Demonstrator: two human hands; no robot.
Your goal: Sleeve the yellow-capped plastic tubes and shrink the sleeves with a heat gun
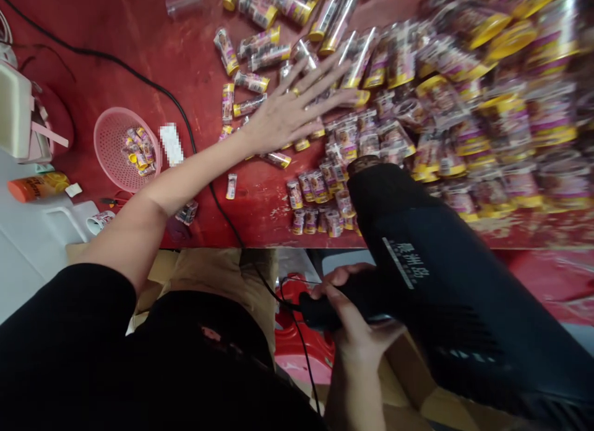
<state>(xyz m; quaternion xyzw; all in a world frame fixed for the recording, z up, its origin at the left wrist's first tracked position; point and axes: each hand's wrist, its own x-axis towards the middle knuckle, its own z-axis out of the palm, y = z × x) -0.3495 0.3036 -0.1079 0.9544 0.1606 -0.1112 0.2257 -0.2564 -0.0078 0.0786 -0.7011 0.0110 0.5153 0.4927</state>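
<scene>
My right hand (355, 313) is wrapped round the handle of a large black heat gun (417, 251) with pale lettering on its side. The heat gun's dark nozzle points up and left, at the near rows of small clear containers (318, 186) with yellow ends and purple printed film. My left hand (292, 109) is stretched out flat with fingers spread, over small tubes (260, 59) of the same look that lie scattered. Whether its palm presses on them I cannot tell. Larger wrapped containers (505, 118) stand crowded on the right, somewhat blurred.
The red table (158, 34) carries a black cable (180, 109) that runs to the heat gun. At left stand a pink basket (104, 152) with a few small tubes inside, an orange bottle (39, 186) and a patterned cup (99, 220). Below the table edge is a red stool (301, 338).
</scene>
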